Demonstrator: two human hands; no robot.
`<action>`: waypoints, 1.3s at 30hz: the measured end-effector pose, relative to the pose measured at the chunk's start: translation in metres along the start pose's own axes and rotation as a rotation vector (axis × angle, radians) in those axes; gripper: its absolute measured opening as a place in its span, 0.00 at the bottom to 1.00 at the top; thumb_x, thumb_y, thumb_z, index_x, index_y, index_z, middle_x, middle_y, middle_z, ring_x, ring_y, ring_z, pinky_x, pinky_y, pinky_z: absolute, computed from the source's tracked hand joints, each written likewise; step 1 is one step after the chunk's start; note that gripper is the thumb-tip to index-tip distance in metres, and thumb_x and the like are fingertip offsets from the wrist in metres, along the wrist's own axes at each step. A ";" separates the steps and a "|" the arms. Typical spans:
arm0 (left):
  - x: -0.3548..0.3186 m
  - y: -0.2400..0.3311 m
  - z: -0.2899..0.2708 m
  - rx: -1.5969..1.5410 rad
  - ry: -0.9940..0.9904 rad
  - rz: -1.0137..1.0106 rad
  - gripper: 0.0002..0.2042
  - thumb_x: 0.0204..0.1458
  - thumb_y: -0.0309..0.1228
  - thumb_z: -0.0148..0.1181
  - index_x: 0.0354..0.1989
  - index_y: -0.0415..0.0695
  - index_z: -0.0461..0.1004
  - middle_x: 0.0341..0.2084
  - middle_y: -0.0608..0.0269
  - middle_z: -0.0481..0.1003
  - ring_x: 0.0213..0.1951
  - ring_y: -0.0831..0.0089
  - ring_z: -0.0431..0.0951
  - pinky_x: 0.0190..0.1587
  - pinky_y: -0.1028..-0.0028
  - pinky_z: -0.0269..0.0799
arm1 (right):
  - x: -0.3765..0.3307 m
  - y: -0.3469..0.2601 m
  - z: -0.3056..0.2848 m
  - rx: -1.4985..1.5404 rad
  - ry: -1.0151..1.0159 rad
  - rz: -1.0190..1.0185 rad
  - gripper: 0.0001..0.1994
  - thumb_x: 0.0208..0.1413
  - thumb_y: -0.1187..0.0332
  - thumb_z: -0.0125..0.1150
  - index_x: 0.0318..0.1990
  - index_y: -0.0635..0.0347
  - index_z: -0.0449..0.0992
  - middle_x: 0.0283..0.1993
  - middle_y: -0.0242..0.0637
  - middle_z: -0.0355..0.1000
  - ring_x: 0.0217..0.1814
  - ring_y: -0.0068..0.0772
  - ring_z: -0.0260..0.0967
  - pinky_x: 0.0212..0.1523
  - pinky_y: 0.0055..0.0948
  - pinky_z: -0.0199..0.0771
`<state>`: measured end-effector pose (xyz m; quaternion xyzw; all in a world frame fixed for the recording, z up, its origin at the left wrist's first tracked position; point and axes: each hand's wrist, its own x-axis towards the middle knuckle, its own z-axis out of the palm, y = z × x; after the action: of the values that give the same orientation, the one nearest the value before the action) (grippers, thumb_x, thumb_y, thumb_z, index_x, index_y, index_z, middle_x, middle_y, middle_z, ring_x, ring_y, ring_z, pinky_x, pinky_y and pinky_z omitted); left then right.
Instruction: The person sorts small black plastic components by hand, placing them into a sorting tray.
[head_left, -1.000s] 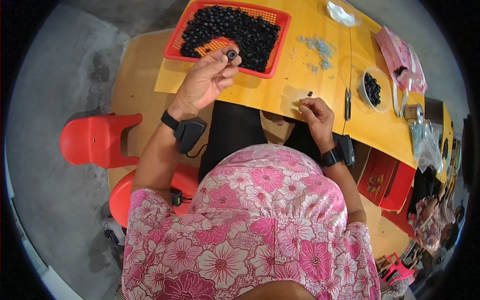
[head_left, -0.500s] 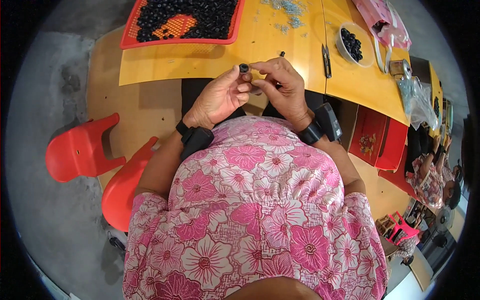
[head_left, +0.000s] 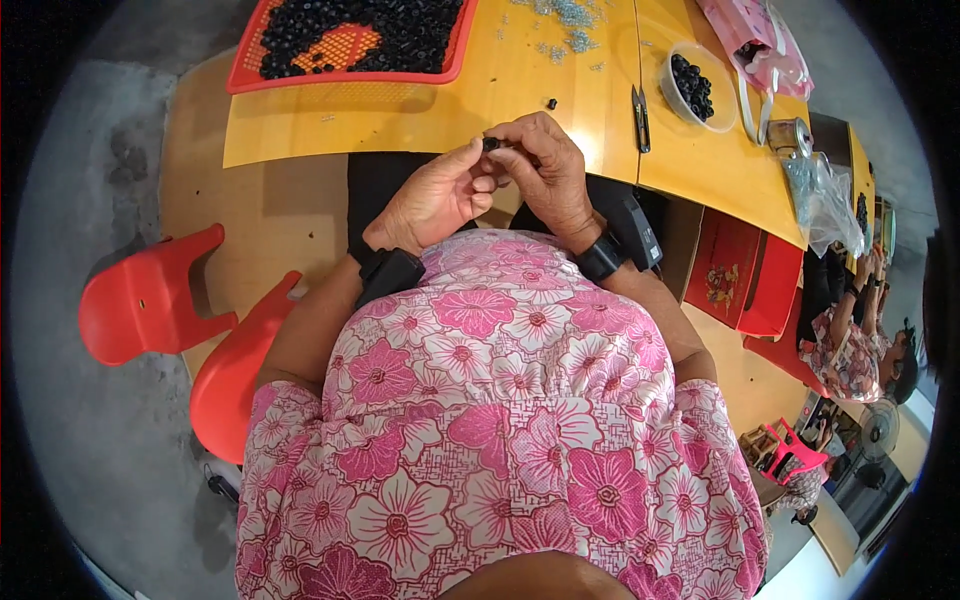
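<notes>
At the upper centre of the frame, the left grip (head_left: pixel 435 195) pinches a small black piece (head_left: pixel 490 144) near the yellow tabletop (head_left: pixel 340 135) edge, while the right grip (head_left: pixel 548 170) touches it, pinching or not I cannot tell

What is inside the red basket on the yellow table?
The red basket holds small black parts; orange mesh shows in a gap. Whatever lies beneath the parts is covered.
</notes>
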<state>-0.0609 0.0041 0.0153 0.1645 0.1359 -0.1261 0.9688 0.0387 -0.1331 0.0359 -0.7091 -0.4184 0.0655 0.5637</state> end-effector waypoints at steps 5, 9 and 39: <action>0.000 0.004 -0.003 0.069 -0.035 -0.003 0.14 0.59 0.40 0.50 0.46 0.42 0.68 0.33 0.68 0.68 0.29 0.84 0.62 0.31 0.85 0.61 | -0.005 0.008 0.000 0.146 -0.078 0.082 0.09 0.49 0.79 0.59 0.40 0.63 0.75 0.31 0.35 0.67 0.35 0.28 0.66 0.35 0.22 0.68; -0.006 0.006 -0.020 0.055 -0.025 -0.034 0.14 0.58 0.37 0.53 0.45 0.39 0.69 0.32 0.67 0.68 0.28 0.84 0.62 0.31 0.85 0.61 | -0.004 0.004 0.001 0.149 -0.170 0.063 0.08 0.51 0.78 0.58 0.40 0.62 0.75 0.32 0.34 0.66 0.37 0.28 0.64 0.38 0.23 0.66; -0.002 0.006 -0.056 0.027 -0.159 0.002 0.10 0.49 0.27 0.62 0.40 0.44 0.71 0.35 0.65 0.71 0.30 0.79 0.64 0.32 0.81 0.61 | 0.051 0.091 -0.084 -0.614 0.284 0.372 0.08 0.45 0.70 0.63 0.35 0.58 0.79 0.26 0.39 0.71 0.26 0.28 0.69 0.29 0.24 0.70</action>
<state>-0.0738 0.0294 -0.0335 0.1672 0.0566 -0.1396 0.9743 0.1662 -0.1630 0.0071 -0.9107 -0.2005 -0.0604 0.3561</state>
